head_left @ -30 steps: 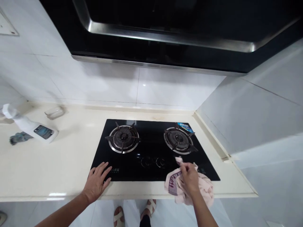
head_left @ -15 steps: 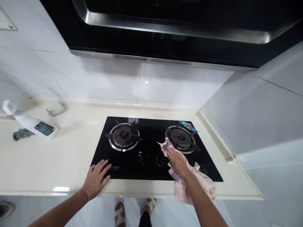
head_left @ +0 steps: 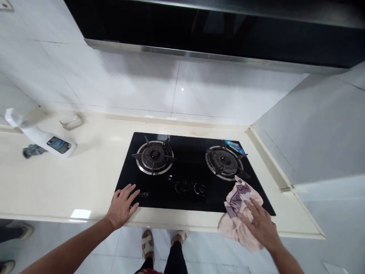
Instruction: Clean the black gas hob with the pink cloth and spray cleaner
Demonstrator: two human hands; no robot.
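Observation:
My right hand (head_left: 262, 224) lies over a pink cloth (head_left: 242, 205) with purple print, fingers stretched out and apart on top of it. The cloth covers the front right corner of a black gas cooktop (head_left: 185, 163), and its lower part hangs over the counter's front edge. Just behind it is the right burner (head_left: 225, 161); the left burner (head_left: 154, 156) sits on the far side of two control knobs (head_left: 191, 188). My left hand (head_left: 122, 205) rests flat with spread fingers at the cooktop's front left corner, holding nothing.
On the left of the cream counter (head_left: 94, 179), a white spray bottle (head_left: 42, 137) lies on its side near a dark greenish rag (head_left: 32, 150) and a clear dish (head_left: 70, 121). A black range hood (head_left: 199, 30) hangs above. Another person's foot (head_left: 27, 230) shows at lower left.
My right hand and the pink cloth have moved from beside the right burner rightward and toward the front right corner. My left hand keeps its place on the cooktop; the view has shifted slightly.

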